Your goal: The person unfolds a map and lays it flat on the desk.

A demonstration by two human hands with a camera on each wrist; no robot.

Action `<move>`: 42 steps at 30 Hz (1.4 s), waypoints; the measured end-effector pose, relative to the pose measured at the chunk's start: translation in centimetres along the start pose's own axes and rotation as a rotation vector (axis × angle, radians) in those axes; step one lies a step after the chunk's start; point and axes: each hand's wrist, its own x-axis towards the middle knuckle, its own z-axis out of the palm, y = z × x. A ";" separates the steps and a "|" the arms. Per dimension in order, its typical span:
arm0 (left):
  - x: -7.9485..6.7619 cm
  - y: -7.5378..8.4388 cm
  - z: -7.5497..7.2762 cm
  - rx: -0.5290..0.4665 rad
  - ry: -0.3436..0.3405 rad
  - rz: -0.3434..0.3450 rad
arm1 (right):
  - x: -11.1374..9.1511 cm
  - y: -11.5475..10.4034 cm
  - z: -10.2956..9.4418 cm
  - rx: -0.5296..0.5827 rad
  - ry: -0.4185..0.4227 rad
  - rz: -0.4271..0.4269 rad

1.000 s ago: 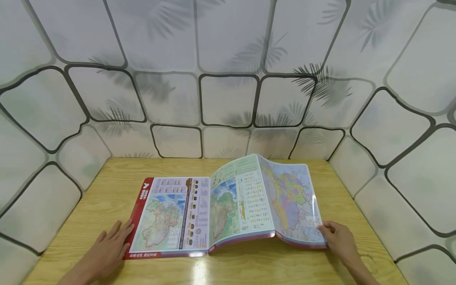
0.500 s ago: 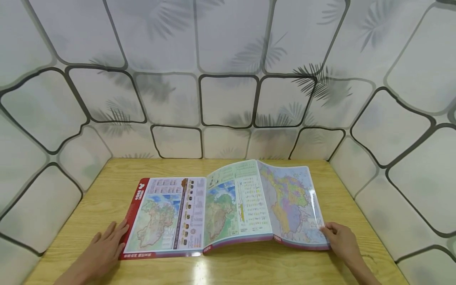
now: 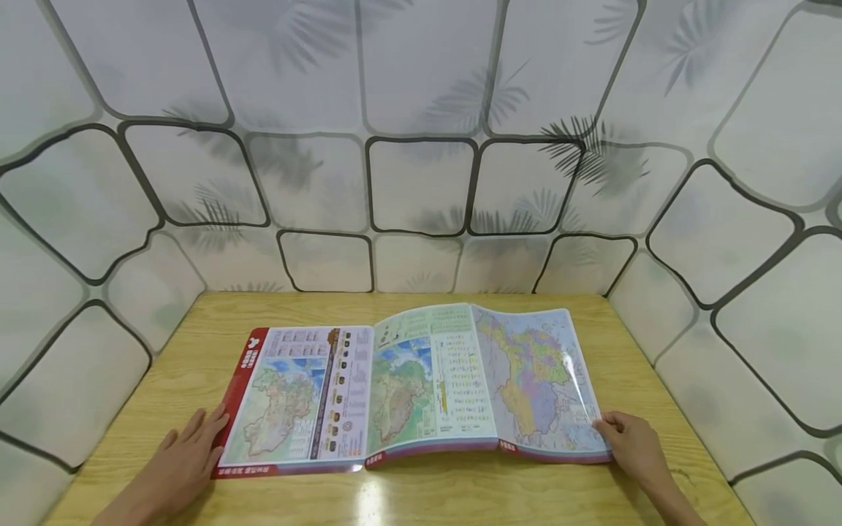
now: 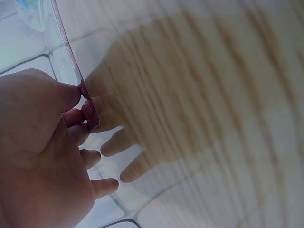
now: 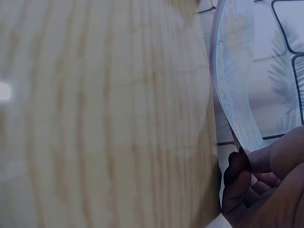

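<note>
A laminated fold-out map (image 3: 421, 394) is spread across the wooden table. Its left panel lies flat, while the middle panel arches up at the folds. On the red left border, near the front corner, rests my left hand (image 3: 180, 464), its fingers mostly straight and spread; the left wrist view shows thumb and fingertips right at the red corner (image 4: 92, 121). With thumb and curled fingers, my right hand (image 3: 634, 446) pinches the lower right edge of the map. In the right wrist view that panel (image 5: 232, 71) curves up from the pinching fingertips.
The wooden table (image 3: 421, 497) is bounded at the back and both sides by pale fabric walls (image 3: 421, 190) with dark cell outlines and leaf prints. A bright light reflection shines on the table's front.
My left hand has slid left with the map's left border. The middle fold has sunk lower and the panels have spread wider and flatter. My right hand has shifted slightly right, still pinching the edge.
</note>
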 end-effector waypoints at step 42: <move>-0.4 -1.5 -0.3 0.006 -0.043 -0.086 | 0.5 0.8 -0.5 -0.106 0.015 -0.026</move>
